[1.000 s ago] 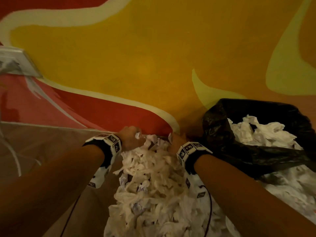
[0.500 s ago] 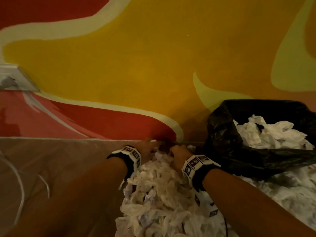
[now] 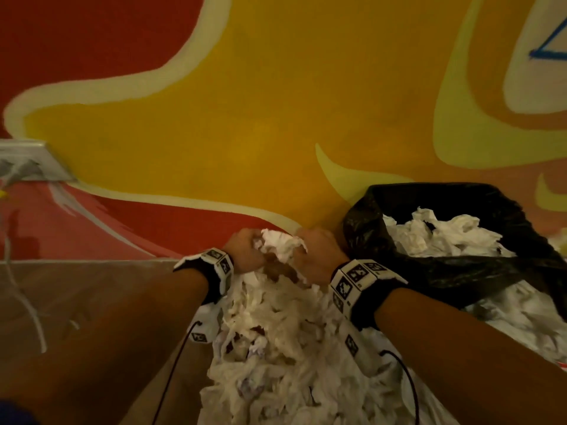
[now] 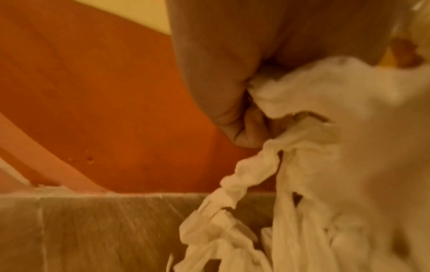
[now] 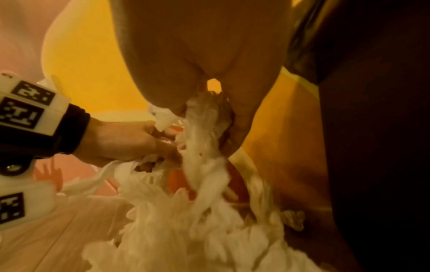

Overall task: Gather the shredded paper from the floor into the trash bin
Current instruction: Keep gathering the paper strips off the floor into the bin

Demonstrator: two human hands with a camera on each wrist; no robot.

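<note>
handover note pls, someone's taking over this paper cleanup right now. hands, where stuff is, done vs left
Left hand and right hand both grip one clump of shredded paper, raised above the pile.
Trash bin, black-lined, sits just to the right against the wall, already holding paper.
Done: part of the paper binned.
Left: drop this clump in, then clear the big floor pile and the scraps beside the bin.

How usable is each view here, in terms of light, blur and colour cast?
Head view: dim and warm, but the left hand, right hand and shredded paper read clearly; the trash bin liner is near black. Left wrist view: orange cast, paper smeared soft at right. Right wrist view: motion blur through the paper, right side lost in shadow.
</note>
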